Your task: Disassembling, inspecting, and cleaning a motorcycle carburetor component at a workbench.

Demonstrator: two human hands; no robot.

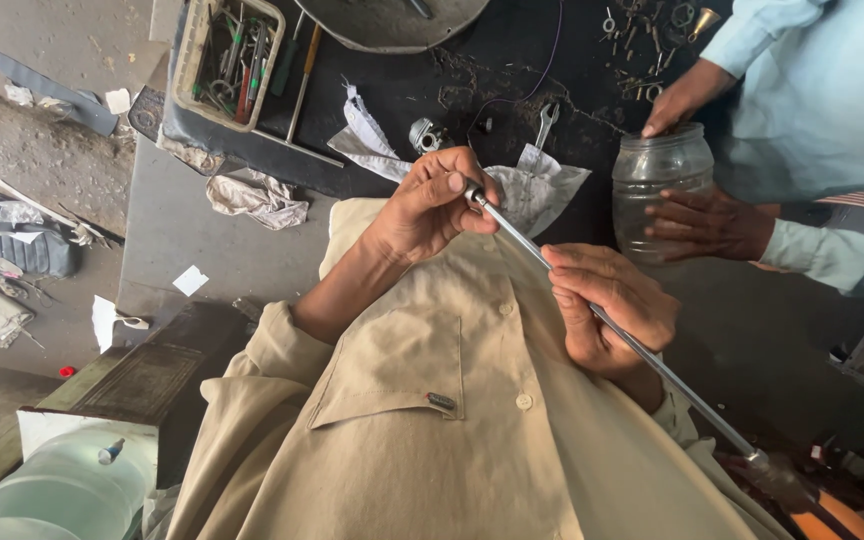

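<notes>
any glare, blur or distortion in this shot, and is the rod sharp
Head view: soft, even daylight, no hard shadows. The metal rod is sharp, with a bright highlight along it, between the left hand and right hand. The glass jar shows mild reflections. Wide-lens bending at the edges; the bottom-right corner is dark and slightly soft.

— What lies far left on the counter [512, 60]?
— A tray of tools [229, 60], a crumpled rag [257, 197] nearer.
— And right?
— A clear jar [660, 185], with small metal parts [647, 45] scattered beyond it.
</notes>
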